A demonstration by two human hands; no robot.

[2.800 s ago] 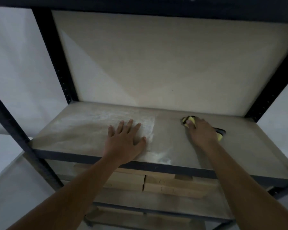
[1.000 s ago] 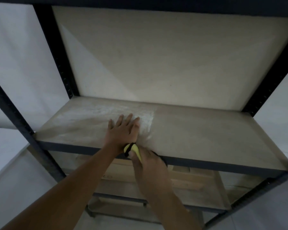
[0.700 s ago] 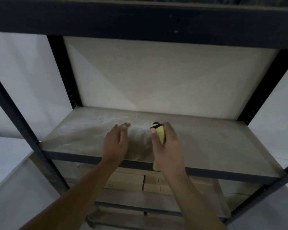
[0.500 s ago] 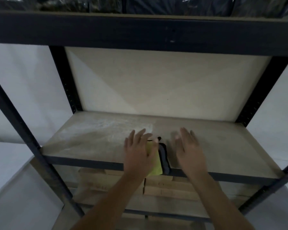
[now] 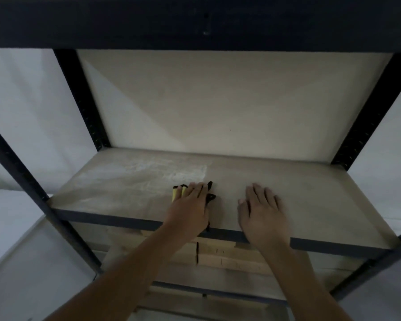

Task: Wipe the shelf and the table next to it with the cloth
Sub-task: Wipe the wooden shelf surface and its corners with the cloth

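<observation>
A beige shelf board [image 5: 299, 195] in a dark metal frame fills the view. White dust [image 5: 167, 169] covers its left rear part; the right part looks darker. My left hand [image 5: 190, 207] lies palm down on a yellow cloth with black edging [image 5: 177, 193], pressing it onto the board near the front edge, left of centre. Only the cloth's corners show past my fingers. My right hand [image 5: 261, 209] rests flat on the bare board to the right, fingers apart, holding nothing.
Black uprights [image 5: 79, 98] stand at the corners, and a dark crossbeam [image 5: 195, 22] of the shelf above runs overhead. Wooden blocks [image 5: 229, 258] lie on the lower shelf. A pale surface [image 5: 21, 269] sits low at the left. White walls are on both sides.
The cloth passed from my right hand to my left hand. My left hand now presses it on the board, and my right hand has come to rest flat to the right.
</observation>
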